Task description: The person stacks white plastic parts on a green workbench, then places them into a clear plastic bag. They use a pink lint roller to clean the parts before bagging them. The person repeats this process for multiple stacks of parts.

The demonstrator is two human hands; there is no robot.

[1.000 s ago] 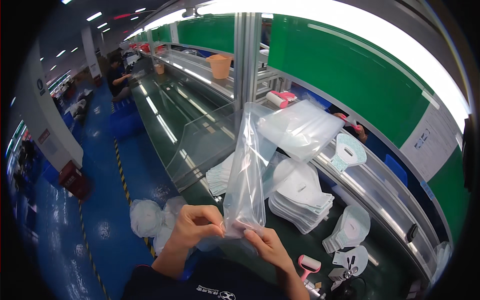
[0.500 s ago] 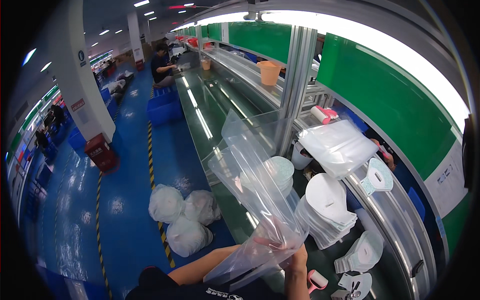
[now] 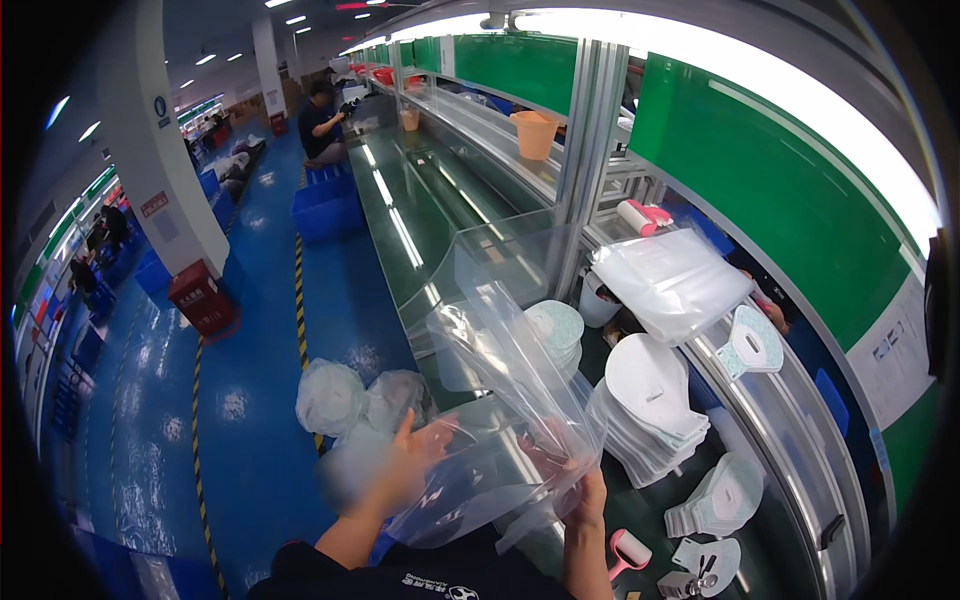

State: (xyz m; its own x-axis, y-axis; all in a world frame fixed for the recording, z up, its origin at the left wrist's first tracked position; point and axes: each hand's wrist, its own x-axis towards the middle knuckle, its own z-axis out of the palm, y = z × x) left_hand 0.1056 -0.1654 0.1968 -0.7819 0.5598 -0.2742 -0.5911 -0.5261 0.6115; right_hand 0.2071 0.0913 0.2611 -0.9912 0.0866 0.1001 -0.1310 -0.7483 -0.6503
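Note:
A large clear plastic bag hangs loose and creased in front of me, over the dark green bench. My right hand grips its right side, the fingers showing through the film. Beside the bag's left edge is my left hand, partly blurred, with thumb and fingers spread; whether it touches the film I cannot tell. Just right of the bag rises a stack of white, rounded, flat pads. Behind the bag stands another stack with pale green speckled tops.
More pads are piled nearer me, beside a red-handled lint roller. Flat clear bags lie on the shelf at right. A metal post stands beyond. Full white bags sit on the blue floor. A co-worker sits far along the bench.
My left hand has come out leftward from behind the plastic, its fingers spreading. The bag's upper end has sunk and its lower part has widened. My right hand still grips it.

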